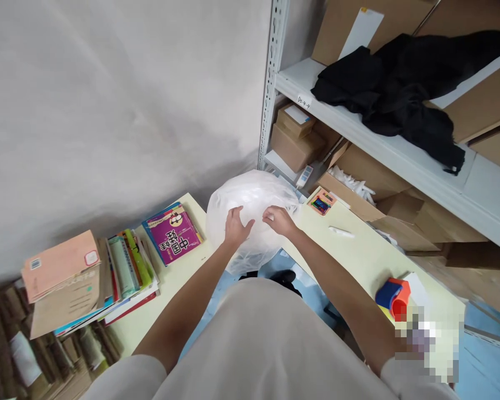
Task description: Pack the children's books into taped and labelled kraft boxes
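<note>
A large translucent white plastic bag (256, 191) bulges up between the two pale-yellow table surfaces. My left hand (236, 226) is over its near part, thumb and fingers apart, with nothing seen in it. Just to the right, my right hand (280, 220) is also over the bag, its fingers bent in toward the thumb. Whether a bit of the bag or anything else is between those fingertips cannot be made out.
On the left table are a purple book (175, 233) and a stack of books (66, 266). The right table (358, 253) carries a white pen (340, 231), a small colourful box (321, 201) and a red-and-blue object (394, 297). Shelving (400, 144) with cardboard boxes and black cloth (412, 83) stands behind.
</note>
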A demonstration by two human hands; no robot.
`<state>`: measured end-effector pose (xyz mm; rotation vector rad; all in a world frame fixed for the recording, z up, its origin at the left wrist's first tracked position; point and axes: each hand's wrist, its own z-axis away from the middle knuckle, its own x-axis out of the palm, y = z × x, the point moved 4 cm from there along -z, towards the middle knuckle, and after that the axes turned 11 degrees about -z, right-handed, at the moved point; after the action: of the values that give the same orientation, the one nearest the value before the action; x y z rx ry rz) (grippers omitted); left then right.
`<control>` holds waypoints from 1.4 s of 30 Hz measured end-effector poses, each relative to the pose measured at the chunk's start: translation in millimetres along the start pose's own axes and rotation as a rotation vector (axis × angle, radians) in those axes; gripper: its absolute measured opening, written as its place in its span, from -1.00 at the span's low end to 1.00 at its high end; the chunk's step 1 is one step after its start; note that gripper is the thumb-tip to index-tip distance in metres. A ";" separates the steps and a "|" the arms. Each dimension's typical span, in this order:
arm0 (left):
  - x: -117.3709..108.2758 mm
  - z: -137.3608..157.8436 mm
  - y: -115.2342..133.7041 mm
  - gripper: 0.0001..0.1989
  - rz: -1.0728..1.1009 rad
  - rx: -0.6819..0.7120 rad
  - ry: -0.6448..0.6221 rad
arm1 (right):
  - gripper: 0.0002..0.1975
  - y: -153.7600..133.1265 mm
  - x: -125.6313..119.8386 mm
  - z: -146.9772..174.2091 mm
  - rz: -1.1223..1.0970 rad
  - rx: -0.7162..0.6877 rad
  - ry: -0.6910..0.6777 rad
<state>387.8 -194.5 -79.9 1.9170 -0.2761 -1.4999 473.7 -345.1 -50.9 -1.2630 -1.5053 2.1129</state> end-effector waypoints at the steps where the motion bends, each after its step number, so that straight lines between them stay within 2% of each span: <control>1: -7.1 0.3 4.5 -0.37 -0.008 0.059 0.018 | -0.88 -9.2 -2.0 5.8 0.003 -0.066 -0.006; 4: -21.9 -4.0 28.4 -0.28 -0.033 0.318 -0.039 | -0.63 -36.4 -13.5 22.0 -0.014 -0.165 -0.056; 6: -27.4 -9.0 46.7 -0.36 -0.043 0.470 -0.126 | -0.51 -55.0 -25.2 30.4 -0.027 -0.212 -0.102; 8: -31.5 -15.6 61.6 -0.55 -0.052 0.540 -0.216 | -0.52 -71.3 -39.7 36.6 -0.043 -0.260 -0.129; 10: -36.5 -23.5 70.8 -0.75 -0.043 0.535 -0.288 | -0.62 -80.7 -57.2 39.8 -0.064 -0.271 -0.085; 12: -42.5 -30.9 74.8 -0.85 0.008 0.507 -0.357 | -0.71 -81.8 -76.5 40.5 -0.108 -0.237 0.033; 16: -53.5 -39.9 70.6 -0.84 0.160 0.439 -0.455 | -0.76 -69.1 -106.7 41.1 -0.295 -0.135 0.303; 20: -62.2 -36.9 59.8 -0.79 0.292 0.274 -0.538 | -0.74 -57.3 -116.7 50.9 -0.396 -0.049 0.545; 22: -73.3 -29.7 54.4 -0.75 0.296 0.229 -0.560 | -0.71 -54.8 -111.1 57.8 -0.437 -0.035 0.533; 23: -81.5 -24.3 51.2 -0.74 0.269 0.237 -0.567 | -0.69 -53.8 -104.8 60.1 -0.459 -0.027 0.455; 25: -100.2 -9.5 41.3 -0.72 0.161 0.286 -0.605 | -0.68 -50.7 -86.4 62.3 -0.480 0.004 0.191; 27: -115.7 11.1 23.0 -0.74 -0.032 0.305 -0.720 | -0.70 -43.6 -68.1 61.7 -0.447 0.043 -0.027; 29: -125.6 33.9 -4.1 -0.77 -0.294 0.217 -0.850 | -0.75 -32.2 -56.3 55.1 -0.355 0.066 -0.062; 31: -132.1 52.4 -31.6 -0.82 -0.589 0.054 -0.861 | -0.84 -19.7 -47.3 43.2 -0.223 0.076 -0.007; 32: -133.0 60.0 -41.6 -0.78 -0.704 -0.011 -0.855 | -0.88 -13.9 -41.5 36.5 -0.155 0.089 0.005; 35: -122.4 73.4 -51.0 -0.52 -0.835 -0.055 -0.911 | -0.88 -1.9 -15.5 16.7 -0.025 0.137 -0.047; 38: -100.2 66.2 -37.4 -0.34 -0.708 0.023 -0.968 | -0.83 0.0 19.8 0.0 -0.010 0.139 -0.112; 40: -84.9 50.1 -24.3 -0.31 -0.569 0.075 -0.898 | -0.81 -1.7 43.5 -9.1 -0.013 0.119 -0.140; 42: -71.5 31.5 -15.2 -0.37 -0.472 0.090 -0.758 | -0.81 -1.7 61.4 -15.1 -0.026 0.137 -0.154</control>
<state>332.8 -155.9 -37.1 1.4488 -0.2264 -2.5419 448.6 -295.7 -81.4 -1.0497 -1.3989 2.2981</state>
